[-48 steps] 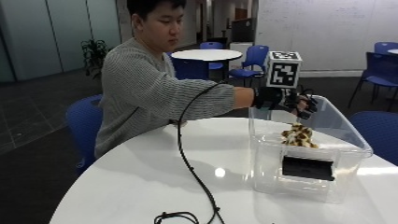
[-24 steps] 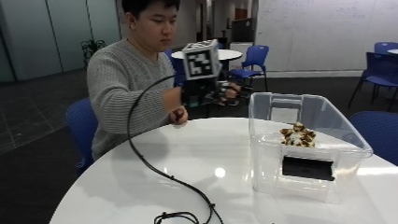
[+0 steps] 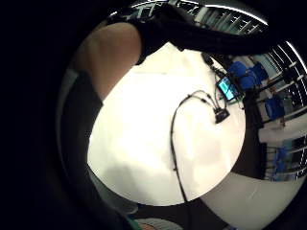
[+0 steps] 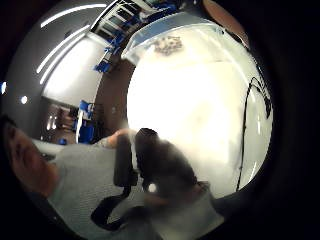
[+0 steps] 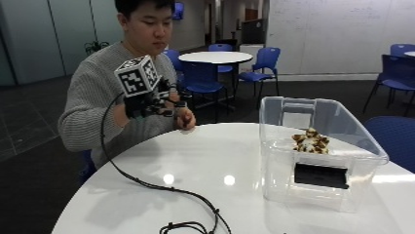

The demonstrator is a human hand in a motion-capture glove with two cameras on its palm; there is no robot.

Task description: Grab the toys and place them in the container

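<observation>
A person in a grey sweater sits at a round white table [image 5: 195,180]. Nearest the viewer, one black cable [image 5: 149,185] runs across the tabletop and ends in a small coil at the front edge.

On the table's right side stands one clear plastic container [image 5: 317,151], open at the top. A black label [image 5: 321,175] is fixed on its front wall; no writing can be read on it. Inside the container lies one toy [image 5: 311,141], a small spotted brown and cream figure, resting near the back wall.

Farther back, at the table's far left edge, the gloved right hand [image 5: 146,105] is raised above the table near the person's chest, well apart from the container and the toy. It holds nothing; whether its fingers are spread or curled cannot be told. The bare left hand [image 5: 185,118] sits just beside it at the table's edge.

Behind the person stand several blue chairs and another round table.
</observation>
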